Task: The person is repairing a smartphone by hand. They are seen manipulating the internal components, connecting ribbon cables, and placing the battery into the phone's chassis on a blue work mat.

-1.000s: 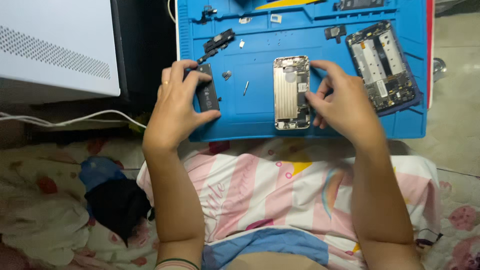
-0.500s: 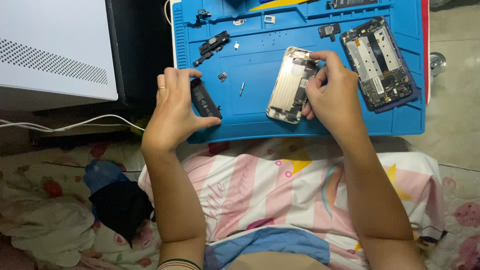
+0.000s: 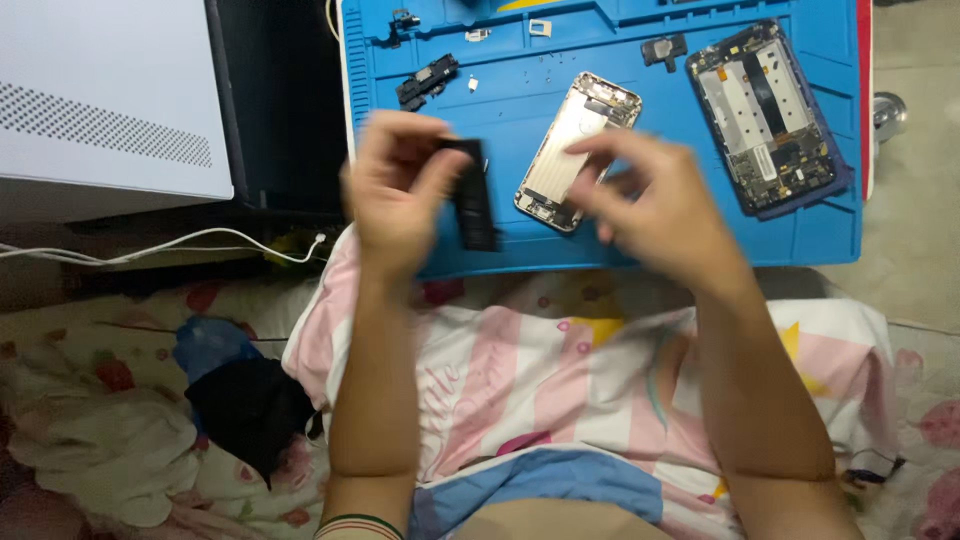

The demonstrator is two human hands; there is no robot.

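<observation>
My left hand (image 3: 395, 190) is raised above the blue work mat (image 3: 520, 110) and grips a long black phone battery (image 3: 472, 195) between thumb and fingers. My right hand (image 3: 650, 205) hovers blurred just right of the battery, fingers curled and holding nothing that I can see. Behind it on the mat lies a silver phone housing (image 3: 575, 150), tilted, inside facing up. A second opened phone (image 3: 768, 115) with a dark frame and exposed boards lies at the mat's right side.
Small black parts (image 3: 426, 80) and screws sit on the mat's upper left. A white box (image 3: 105, 95) and a dark case (image 3: 275, 100) stand to the left, with a white cable (image 3: 200, 245) below. Patterned bedding and dark cloth (image 3: 245, 400) lie lower left.
My left hand has lifted the black battery off the mat toward me. My right hand has let go of the silver housing, which now lies tilted on the mat.
</observation>
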